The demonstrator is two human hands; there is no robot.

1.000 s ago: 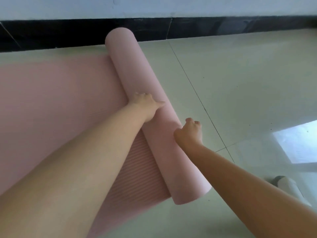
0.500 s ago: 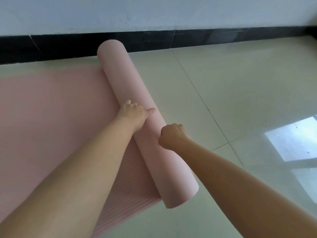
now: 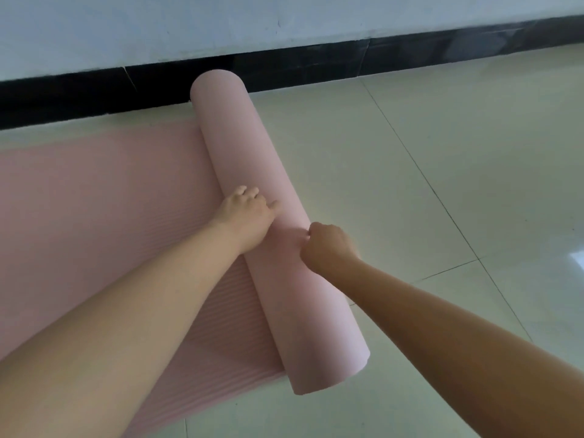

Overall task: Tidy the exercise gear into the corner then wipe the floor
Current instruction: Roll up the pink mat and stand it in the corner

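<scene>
A pink yoga mat (image 3: 94,210) lies partly unrolled on the floor, its flat part spreading to the left. Its rolled part (image 3: 252,159) runs from the black skirting down to the near right. My left hand (image 3: 248,214) lies on top of the roll at mid-length, fingers curled over its left side and thumb pointing right. My right hand (image 3: 327,248) sits just nearer on the roll, fingers curled tight against its top. Both forearms reach in from the bottom.
Glossy pale floor tiles (image 3: 426,184) stretch to the right of the roll, with a bright window reflection at the right edge. A black skirting board (image 3: 316,64) under a white wall runs along the back, touching the roll's far end.
Both hands have moved left with the roll, which has rolled further over the flat part of the mat. The white object at the lower right has left the view.
</scene>
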